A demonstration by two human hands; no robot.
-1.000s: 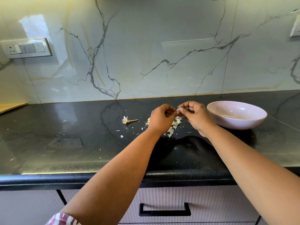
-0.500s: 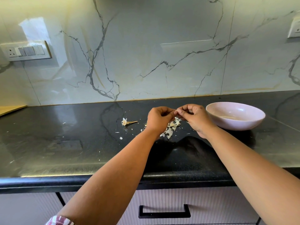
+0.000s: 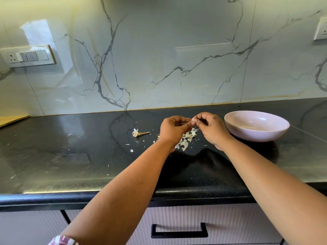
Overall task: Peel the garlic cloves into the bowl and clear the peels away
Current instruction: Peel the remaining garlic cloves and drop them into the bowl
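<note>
Head view: at the far left of the wall a switch plate (image 3: 28,56) sits above the black worktop (image 3: 70,156). Left of middle on the worktop lies a garlic stem (image 3: 139,133) with a papery root end, a few flecks of peel around it. Next comes the left hand (image 3: 174,129), fingers curled, its tips meeting those of the right hand (image 3: 210,129) above a heap of peels (image 3: 187,140) near the middle of the worktop. The 2 hands pinch something small and pale between them, probably a garlic clove (image 3: 192,122), though it is mostly hidden by the fingertips. Just right of the right hand, apart from it, stands a pink bowl (image 3: 256,126) toward the back right of the worktop; its contents are hard to make out. Below the front edge a drawer handle (image 3: 178,230) shows.
</note>
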